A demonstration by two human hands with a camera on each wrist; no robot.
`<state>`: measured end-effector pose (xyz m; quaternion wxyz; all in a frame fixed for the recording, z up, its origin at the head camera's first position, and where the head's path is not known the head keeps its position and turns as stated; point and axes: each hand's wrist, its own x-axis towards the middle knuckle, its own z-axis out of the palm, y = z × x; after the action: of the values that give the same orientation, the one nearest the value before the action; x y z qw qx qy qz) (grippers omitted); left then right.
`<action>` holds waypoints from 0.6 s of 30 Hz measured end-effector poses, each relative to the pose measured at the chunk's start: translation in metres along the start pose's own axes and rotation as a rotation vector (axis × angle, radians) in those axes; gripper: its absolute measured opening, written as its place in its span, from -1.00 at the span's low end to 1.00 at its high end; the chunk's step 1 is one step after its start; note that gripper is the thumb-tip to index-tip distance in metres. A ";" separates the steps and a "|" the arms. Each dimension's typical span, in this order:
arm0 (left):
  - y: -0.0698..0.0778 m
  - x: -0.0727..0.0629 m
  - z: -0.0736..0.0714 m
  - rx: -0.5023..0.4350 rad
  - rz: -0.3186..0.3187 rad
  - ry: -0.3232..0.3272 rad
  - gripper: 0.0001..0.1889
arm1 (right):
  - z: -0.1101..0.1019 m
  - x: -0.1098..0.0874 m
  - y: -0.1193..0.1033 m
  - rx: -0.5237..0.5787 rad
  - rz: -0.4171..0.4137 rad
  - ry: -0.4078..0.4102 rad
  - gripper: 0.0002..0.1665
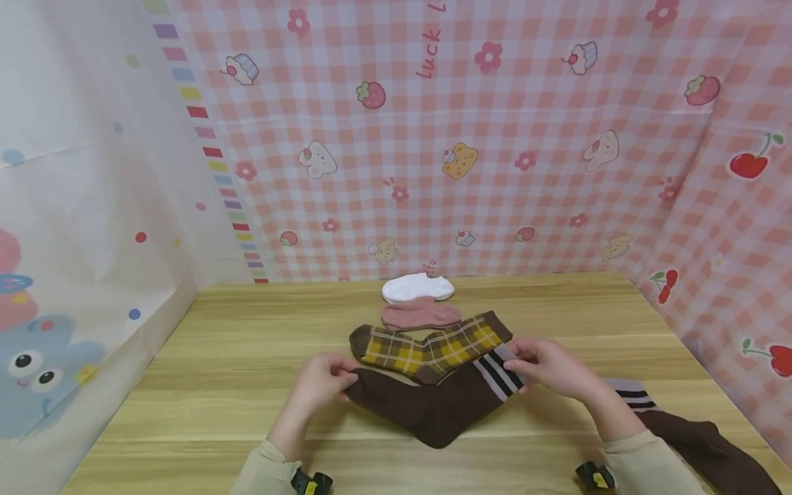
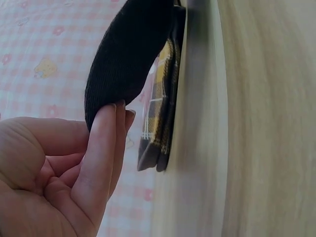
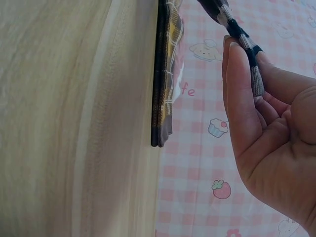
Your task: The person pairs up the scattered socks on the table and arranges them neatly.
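Between both hands a dark brown sock (image 1: 427,411) with a grey cuff and black stripes hangs in a shallow curve, its heel lowest. My left hand (image 1: 323,377) pinches the toe end between thumb and fingers. At the striped cuff, my right hand (image 1: 547,366) has the other end pinched. Both wrist views show these ends of the sock (image 2: 126,59) raised off the table. Just beyond it lies a yellow-and-brown plaid sock (image 1: 402,352), its near edge partly overlapped in the head view.
A pink sock (image 1: 421,314) and a white low sock (image 1: 417,287) lie in a row behind the plaid one. Another brown striped sock (image 1: 699,440) rests at the right, partly hidden by the right forearm. Patterned cloth (image 1: 421,206) hangs behind the wooden table (image 1: 247,330).
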<state>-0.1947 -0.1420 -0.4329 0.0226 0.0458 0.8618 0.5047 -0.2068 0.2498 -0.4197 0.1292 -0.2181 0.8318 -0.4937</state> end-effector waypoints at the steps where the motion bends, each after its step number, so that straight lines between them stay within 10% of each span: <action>1: -0.001 0.000 0.000 -0.003 -0.001 -0.008 -0.96 | 0.000 0.000 0.000 -0.007 0.005 -0.002 -0.83; 18: -0.004 0.007 0.003 0.190 0.076 -0.052 -0.91 | 0.006 0.009 0.007 -0.087 0.034 -0.044 -0.91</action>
<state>-0.2014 -0.1413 -0.4380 0.0212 0.0934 0.9026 0.4197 -0.2137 0.2442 -0.4290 0.1462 -0.2202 0.8531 -0.4499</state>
